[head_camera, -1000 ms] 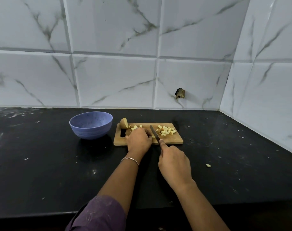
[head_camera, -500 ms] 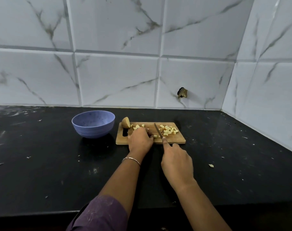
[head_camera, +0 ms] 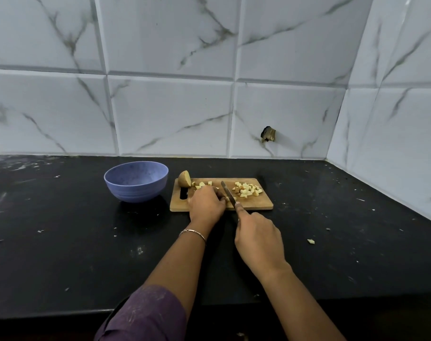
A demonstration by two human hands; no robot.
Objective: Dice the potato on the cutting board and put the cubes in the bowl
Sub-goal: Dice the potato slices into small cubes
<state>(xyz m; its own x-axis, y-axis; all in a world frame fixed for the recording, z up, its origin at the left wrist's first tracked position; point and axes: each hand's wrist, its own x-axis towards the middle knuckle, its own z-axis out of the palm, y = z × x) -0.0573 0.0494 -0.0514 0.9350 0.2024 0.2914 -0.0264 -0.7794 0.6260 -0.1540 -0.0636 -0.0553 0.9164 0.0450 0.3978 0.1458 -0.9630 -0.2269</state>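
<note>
Dicing stood part-done: the right hand [head_camera: 258, 239] gripped the knife [head_camera: 227, 193] at the cutting board's [head_camera: 265, 205] near edge, the left hand [head_camera: 206, 205] curled over, apparently, a half-cut piece [head_camera: 227, 199], cubes [head_camera: 247, 189] lay toward its right end, a potato half [head_camera: 185, 178] waited at the far-left corner, and the bowl [head_camera: 135, 180], just beside the left edge, held none.

Left grip [head_camera: 206, 204] curled knuckles-up; right grip [head_camera: 257, 238] just beside it, clenched, forefinger extended forward.

knife [head_camera: 228, 193] blade shifted slightly left, closer to the left hand [head_camera: 206, 205], right hand [head_camera: 258, 238] following
</note>
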